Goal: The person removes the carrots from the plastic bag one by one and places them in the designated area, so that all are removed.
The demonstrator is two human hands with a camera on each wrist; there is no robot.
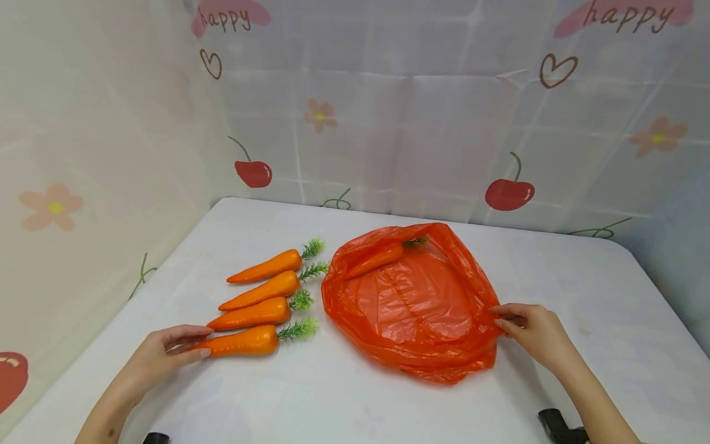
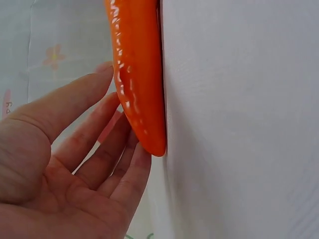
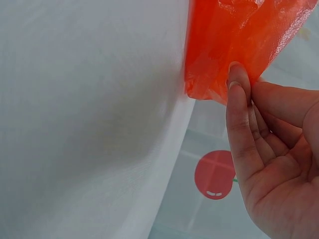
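Note:
My left hand is around the tapering tip of the nearest carrot, thumb on one side and fingers on the other. This carrot lies on the table in the left wrist view. Beyond it, more orange carrots with green tops lie side by side, among them a middle carrot and the farthest carrot. A red plastic bag lies spread with its mouth facing up, and one carrot is inside. At the bag's right edge, my right hand pinches the rim between thumb and fingers.
The white table ends at a printed curtain at the back and left. Black straps or devices show near both wrists, such as a black object by the right forearm. Table surface lies between the carrots and the bag.

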